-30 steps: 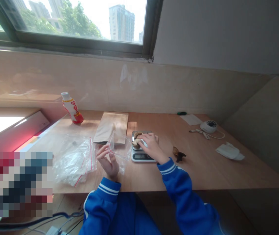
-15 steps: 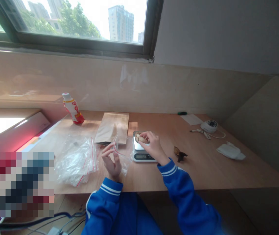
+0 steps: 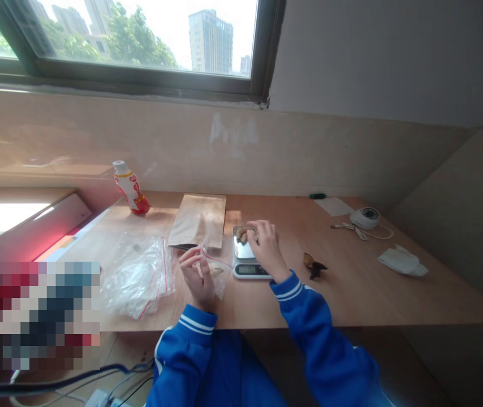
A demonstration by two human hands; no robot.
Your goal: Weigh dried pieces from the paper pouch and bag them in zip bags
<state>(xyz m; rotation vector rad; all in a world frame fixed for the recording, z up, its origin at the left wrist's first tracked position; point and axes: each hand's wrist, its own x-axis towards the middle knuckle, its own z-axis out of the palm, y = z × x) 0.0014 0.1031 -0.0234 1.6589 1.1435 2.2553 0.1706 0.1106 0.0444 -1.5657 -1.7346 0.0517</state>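
Observation:
My left hand (image 3: 198, 278) pinches the red-striped mouth of a small clear zip bag (image 3: 218, 287), fingers curled round its edge. A pale piece shows through the plastic. Over the steel plate of a white digital kitchen scale (image 3: 241, 275), my right hand (image 3: 266, 246) has its thumb and fingers closed about a light-brown dried piece, partly hidden by the fingers. Other dried brown pieces (image 3: 241, 234) lie on the plate beside the thumb. To the right, a brown piece and a dark horned piece (image 3: 315, 269) rest on the table.
More clear zip bags (image 3: 133, 277) lie at left. Behind them stand a brown paper pouch (image 3: 199, 217) and a red-and-white bottle (image 3: 132, 189). At right are a white dome camera (image 3: 364, 219) with its cable, a crumpled white tissue (image 3: 401, 263), paper (image 3: 333, 207) and a green-handled tool (image 3: 318, 196).
A pale piece now shows in the zip bag at my left hand. My right hand has turned and lowered onto the pieces on the scale. The view has shifted slightly.

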